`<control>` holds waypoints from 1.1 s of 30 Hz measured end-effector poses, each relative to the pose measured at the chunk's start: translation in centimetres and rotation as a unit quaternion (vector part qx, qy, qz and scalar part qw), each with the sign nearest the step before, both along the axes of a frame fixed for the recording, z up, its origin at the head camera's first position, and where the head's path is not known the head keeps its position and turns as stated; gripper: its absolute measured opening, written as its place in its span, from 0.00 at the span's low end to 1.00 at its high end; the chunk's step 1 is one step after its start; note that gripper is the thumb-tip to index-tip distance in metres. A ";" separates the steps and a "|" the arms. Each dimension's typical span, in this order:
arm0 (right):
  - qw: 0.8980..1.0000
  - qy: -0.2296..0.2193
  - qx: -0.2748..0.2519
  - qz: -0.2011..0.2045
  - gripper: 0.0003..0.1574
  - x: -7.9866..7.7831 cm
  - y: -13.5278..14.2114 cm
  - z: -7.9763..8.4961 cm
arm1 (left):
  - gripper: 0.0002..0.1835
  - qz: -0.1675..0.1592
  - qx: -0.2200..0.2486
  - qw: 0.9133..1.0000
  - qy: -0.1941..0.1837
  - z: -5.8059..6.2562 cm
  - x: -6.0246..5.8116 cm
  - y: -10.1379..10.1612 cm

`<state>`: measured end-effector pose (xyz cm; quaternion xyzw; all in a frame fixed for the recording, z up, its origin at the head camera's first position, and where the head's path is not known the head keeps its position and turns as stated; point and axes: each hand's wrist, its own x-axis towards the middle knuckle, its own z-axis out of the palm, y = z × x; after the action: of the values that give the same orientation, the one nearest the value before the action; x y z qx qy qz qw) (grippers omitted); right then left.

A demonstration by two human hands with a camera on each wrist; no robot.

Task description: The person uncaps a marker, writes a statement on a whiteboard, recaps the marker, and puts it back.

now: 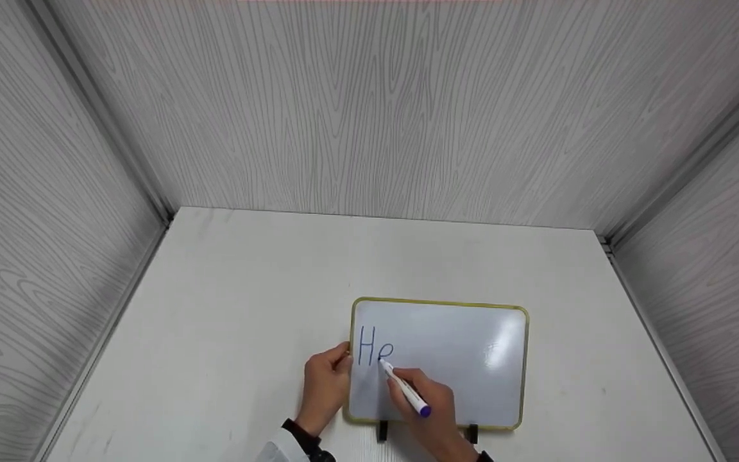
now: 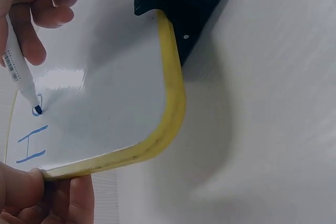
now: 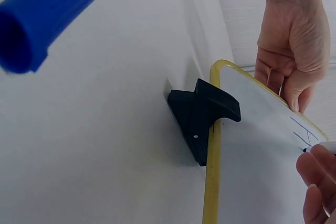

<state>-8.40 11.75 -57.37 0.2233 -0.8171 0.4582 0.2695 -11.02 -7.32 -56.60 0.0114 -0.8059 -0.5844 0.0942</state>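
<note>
A small whiteboard [image 1: 446,359] with a yellow frame leans on a black stand [image 2: 184,14]. Blue handwriting on its left side shows an "H" [image 1: 367,346] and a rounded letter like an "e" [image 1: 386,350]. My right hand [image 1: 430,404] grips a white marker [image 1: 405,387] whose blue tip is at the lower end of that second letter; a blue cap [image 3: 50,17] sits on the marker's back end. At the board's left edge, my left hand [image 1: 328,382] pinches the yellow frame [image 2: 110,162], thumb in front and fingers behind.
The board stands on a white table [image 1: 247,308], near its front. Grey wood-grain panels rise at the back [image 1: 369,115], the left [image 1: 36,224] and the right [image 1: 709,256]. Two black stand feet [image 1: 382,431] stick out below the board, close to my right hand.
</note>
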 end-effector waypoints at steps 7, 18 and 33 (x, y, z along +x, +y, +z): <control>1.000 0.015 0.002 -0.002 0.17 0.4 0.5 -0.4 | 0.16 0.003 -0.006 1.000 -0.002 0.1 0.0 0.0; 0.999 0.012 -0.038 -0.014 0.21 0.5 1.0 -0.5 | 0.16 -0.001 0.008 1.000 -0.009 0.2 0.0 0.1; 0.997 0.034 -0.061 -0.026 0.22 0.0 1.9 -0.3 | 0.16 -0.010 0.021 1.000 -0.017 0.3 0.0 -0.1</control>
<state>-8.42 13.63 -57.69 0.2003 -0.7836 0.4920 0.3223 -10.98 -7.39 -56.27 0.0152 -0.7950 -0.6018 0.0745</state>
